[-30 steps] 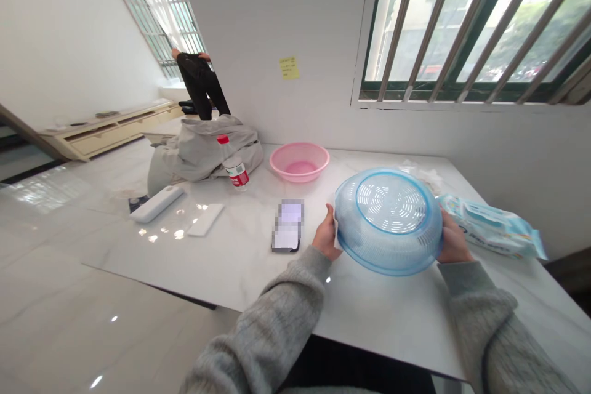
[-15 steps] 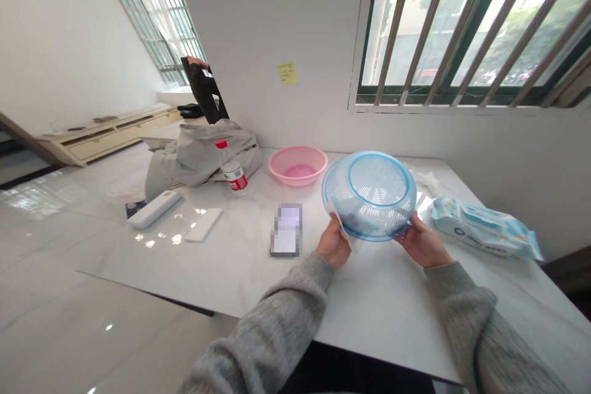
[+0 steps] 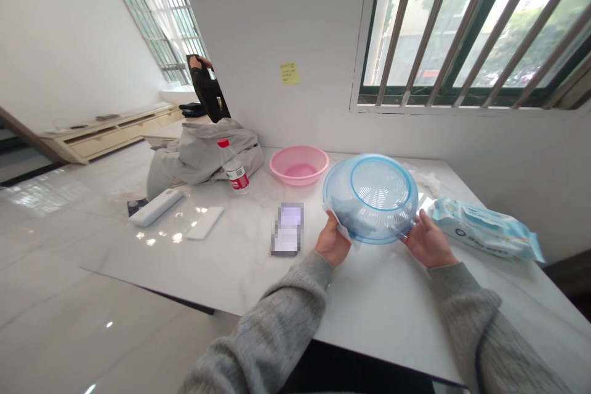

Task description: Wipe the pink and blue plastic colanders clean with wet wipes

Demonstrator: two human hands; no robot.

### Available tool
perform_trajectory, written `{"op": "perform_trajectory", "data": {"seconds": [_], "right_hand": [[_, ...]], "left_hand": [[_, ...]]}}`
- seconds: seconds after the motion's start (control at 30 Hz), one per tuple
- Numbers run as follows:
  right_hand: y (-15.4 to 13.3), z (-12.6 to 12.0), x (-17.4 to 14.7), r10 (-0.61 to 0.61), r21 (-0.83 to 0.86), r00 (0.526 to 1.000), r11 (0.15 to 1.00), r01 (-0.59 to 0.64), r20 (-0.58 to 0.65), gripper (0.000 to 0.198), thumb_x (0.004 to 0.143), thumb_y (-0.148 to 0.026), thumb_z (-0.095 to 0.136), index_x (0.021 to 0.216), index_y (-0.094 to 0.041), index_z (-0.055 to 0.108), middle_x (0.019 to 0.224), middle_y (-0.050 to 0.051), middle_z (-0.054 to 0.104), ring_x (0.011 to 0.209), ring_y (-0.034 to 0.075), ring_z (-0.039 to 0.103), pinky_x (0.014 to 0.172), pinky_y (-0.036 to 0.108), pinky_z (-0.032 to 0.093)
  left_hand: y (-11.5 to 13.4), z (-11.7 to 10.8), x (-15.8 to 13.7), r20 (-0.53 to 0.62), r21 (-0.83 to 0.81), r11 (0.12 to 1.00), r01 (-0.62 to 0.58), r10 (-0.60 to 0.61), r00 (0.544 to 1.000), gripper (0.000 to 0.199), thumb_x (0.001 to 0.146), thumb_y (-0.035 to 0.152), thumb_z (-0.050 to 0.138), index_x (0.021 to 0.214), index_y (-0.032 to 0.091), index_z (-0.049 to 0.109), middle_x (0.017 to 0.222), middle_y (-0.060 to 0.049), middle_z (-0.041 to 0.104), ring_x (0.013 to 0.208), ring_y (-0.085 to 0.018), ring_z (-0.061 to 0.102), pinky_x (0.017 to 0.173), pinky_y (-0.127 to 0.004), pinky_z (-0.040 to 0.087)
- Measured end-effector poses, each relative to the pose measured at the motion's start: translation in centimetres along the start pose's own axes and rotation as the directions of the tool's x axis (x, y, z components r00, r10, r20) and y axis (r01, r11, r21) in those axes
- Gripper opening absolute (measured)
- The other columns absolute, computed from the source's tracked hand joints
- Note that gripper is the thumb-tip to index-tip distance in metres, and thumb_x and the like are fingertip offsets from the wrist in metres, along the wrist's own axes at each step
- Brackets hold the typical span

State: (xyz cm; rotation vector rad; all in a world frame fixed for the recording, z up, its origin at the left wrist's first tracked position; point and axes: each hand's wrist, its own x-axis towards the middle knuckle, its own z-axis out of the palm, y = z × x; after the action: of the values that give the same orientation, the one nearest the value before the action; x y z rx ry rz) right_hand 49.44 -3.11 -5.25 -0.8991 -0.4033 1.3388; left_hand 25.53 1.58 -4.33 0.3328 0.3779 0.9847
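A see-through blue plastic basin (image 3: 383,188) is turned upside down and tilted, its ribbed outside and round base facing me. My left hand (image 3: 333,241) is closed on its near left rim, a white wipe (image 3: 339,221) pressed between fingers and basin. At the near right rim is my right hand (image 3: 429,241), its fingers at the rim's edge and its thumb raised beside the wall. The basin's inside and part of the left fingers are hidden.
Left of the blue basin are a pink basin (image 3: 299,166), a phone (image 3: 287,229), a red-capped bottle (image 3: 234,167) and a grey cloth bag (image 3: 198,157). A pack of wipes (image 3: 484,231) lies right. White flat items (image 3: 205,223) lie left. A wall with a barred window (image 3: 462,43) stands behind.
My right hand has shifted slightly right along the rim, and its thumb has come away from the basin. The left hand keeps its hold, and the basin has hardly moved.
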Motion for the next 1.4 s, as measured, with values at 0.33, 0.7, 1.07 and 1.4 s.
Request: {"op": "perform_trajectory", "data": {"seconds": [0.33, 0.7, 1.07, 1.4], "right_hand": [[-1.5, -1.2, 0.4, -0.126, -0.005, 0.984, 0.992, 0.127, -0.122, 0.017, 0.093, -0.026, 0.064, 0.106, -0.028, 0.073, 0.09, -0.001, 0.08, 0.086, 0.021, 0.077, 0.082, 0.036, 0.066], [0.7, 0.5, -0.3, 0.099, -0.058, 0.993, 0.994, -0.095, 0.066, 0.031, 0.101, -0.044, 0.049, 0.116, -0.028, 0.071, 0.111, 0.006, 0.079, 0.099, 0.021, 0.076, 0.09, 0.038, 0.064], [-0.5, -0.9, 0.6, -0.227, -0.083, 0.964, 0.973, 0.217, -0.136, 0.013, 0.095, -0.027, 0.062, 0.097, -0.026, 0.075, 0.093, -0.001, 0.078, 0.082, 0.014, 0.072, 0.071, 0.021, 0.062], [1.0, 0.4, -0.2, 0.054, -0.126, 0.999, 0.991, -0.054, -0.005, 0.03, 0.097, -0.051, 0.056, 0.111, -0.027, 0.069, 0.102, 0.008, 0.078, 0.089, 0.021, 0.075, 0.082, 0.037, 0.063]], "left_hand": [[-0.1, -0.4, 0.0, -0.037, 0.049, 0.997, 0.055, -0.053, 0.998, 0.051, 0.099, 0.056, 0.054, 0.124, 0.015, 0.072, 0.128, -0.014, 0.074, 0.134, -0.032, 0.061, 0.118, -0.051, 0.044], [-0.2, -0.6, 0.5, -0.064, -0.061, 0.993, -0.102, 0.099, 0.993, 0.033, 0.103, 0.04, 0.055, 0.126, 0.022, 0.071, 0.131, -0.006, 0.074, 0.135, -0.023, 0.06, 0.12, -0.042, 0.042], [0.5, -0.6, 0.5, -0.13, -0.008, 1.0, 0.001, -0.002, 0.991, 0.048, 0.101, 0.052, 0.053, 0.123, 0.014, 0.072, 0.127, -0.013, 0.075, 0.137, -0.029, 0.059, 0.12, -0.044, 0.042], [0.2, -0.1, 0.5, -0.117, -0.04, 0.994, -0.105, 0.099, 0.988, 0.045, 0.106, 0.046, 0.043, 0.137, 0.021, 0.066, 0.137, -0.008, 0.071, 0.142, -0.023, 0.055, 0.122, -0.043, 0.04]]}}
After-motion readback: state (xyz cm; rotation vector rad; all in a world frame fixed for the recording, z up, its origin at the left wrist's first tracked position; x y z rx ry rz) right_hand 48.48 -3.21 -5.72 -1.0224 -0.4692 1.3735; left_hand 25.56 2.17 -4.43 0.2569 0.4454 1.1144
